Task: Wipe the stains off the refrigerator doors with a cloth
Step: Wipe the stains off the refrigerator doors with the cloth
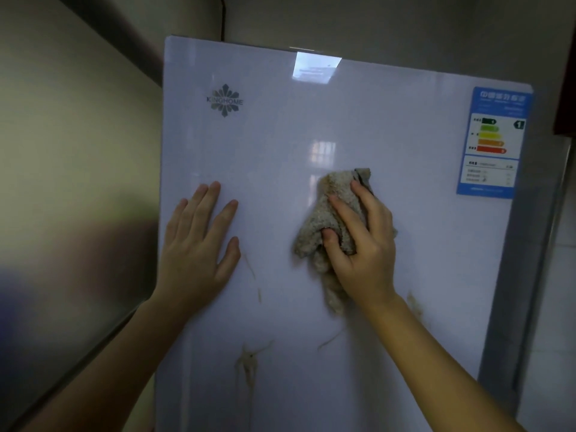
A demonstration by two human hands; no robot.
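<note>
A glossy white refrigerator door [280, 135] fills the middle of the head view. My right hand [364, 241] grips a beige crumpled cloth [330, 210] and presses it against the door's middle. My left hand [199, 244] lies flat on the door near its left edge, fingers straight. Brownish stains streak the door below the hands: a thin streak [252, 279] under my left hand, a larger smear [247, 363] lower down, and a smear [416, 307] beside my right wrist.
A snowflake brand logo [225, 100] sits at the door's upper left. An energy label [492, 141] is stuck at the upper right. A beige wall [68, 151] stands close on the left; a tiled wall [554, 307] is at the right.
</note>
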